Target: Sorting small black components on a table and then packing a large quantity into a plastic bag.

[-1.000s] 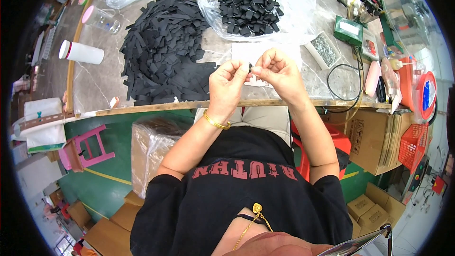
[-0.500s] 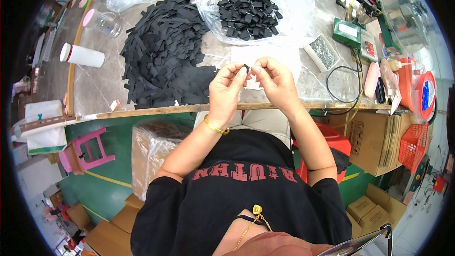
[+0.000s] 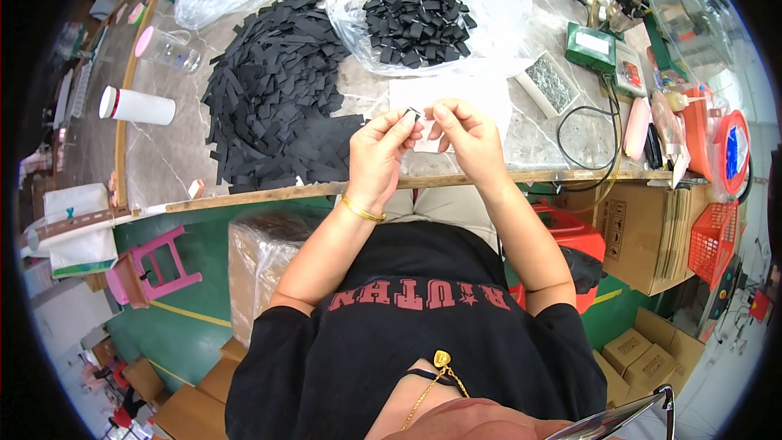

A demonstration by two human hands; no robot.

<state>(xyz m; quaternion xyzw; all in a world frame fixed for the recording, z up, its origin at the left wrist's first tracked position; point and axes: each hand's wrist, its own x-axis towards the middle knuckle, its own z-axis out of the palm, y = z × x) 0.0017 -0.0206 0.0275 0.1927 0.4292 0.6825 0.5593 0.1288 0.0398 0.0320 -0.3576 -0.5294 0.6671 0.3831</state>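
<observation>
Small black flat fabric-like piece [image 3: 414,114] pinched by the left hand near the table's front edge

The piece is gripped narrowly between thumb and fingertips of the left hand [image 3: 376,151], above the left part of a white rectangular paper-like sheet [image 3: 493,102]. By the right hand [image 3: 472,143], held just beside it, thumb and index finger are kept close together; whether anything tiny is pinched there cannot be told.

On the grey marbled table [image 3: 175,134], a broad heap of flat black strips [image 3: 273,81] is spread left of the hands, down to the wood-trimmed front edge. Toward the far edge, a smaller pile of short black pieces [image 3: 417,20] is laid on clear plastic sheeting [image 3: 505,0]. A pale rectangular tray [image 3: 527,85] of small metallic parts is placed right of the white sheet.

The piece is judged very light, soft and bendable, hardly fragile but easily dropped; it is best taken by its edges, with fingertips only
</observation>
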